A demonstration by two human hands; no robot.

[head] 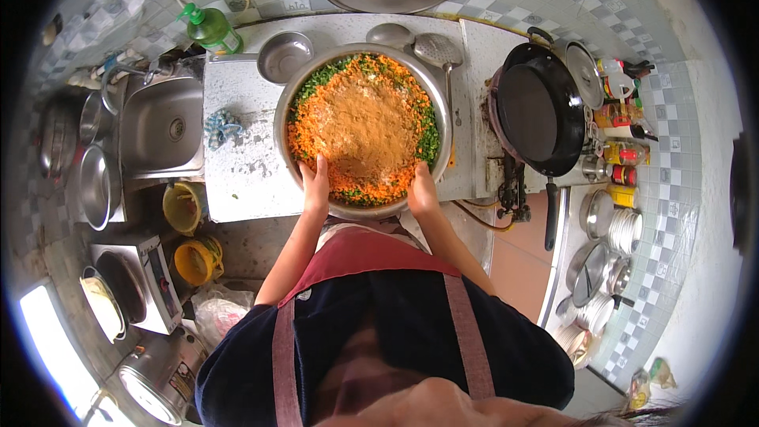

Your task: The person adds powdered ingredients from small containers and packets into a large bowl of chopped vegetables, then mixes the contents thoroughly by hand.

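Note:
A large stainless steel basin (281,124) stands on the white worktop right before me. It is full of finely chopped orange vegetable (305,124), likely carrot, with chopped greens (428,141) showing around the edge. A tan powder (367,112) covers the middle of the heap. My left hand (315,185) grips the near left of the basin's rim, its thumb over the inside. On the near right, my right hand (421,191) holds the rim the same way. The fingers under the basin are hidden.
A steel ladle (388,34), a skimmer (437,50) and a small handled pan (286,58) lie behind the basin. To the right, a black frying pan (536,112) sits on a gas stove. Leftward are a blue-white cloth (222,128), a soap bottle (213,29) and a sink (160,154).

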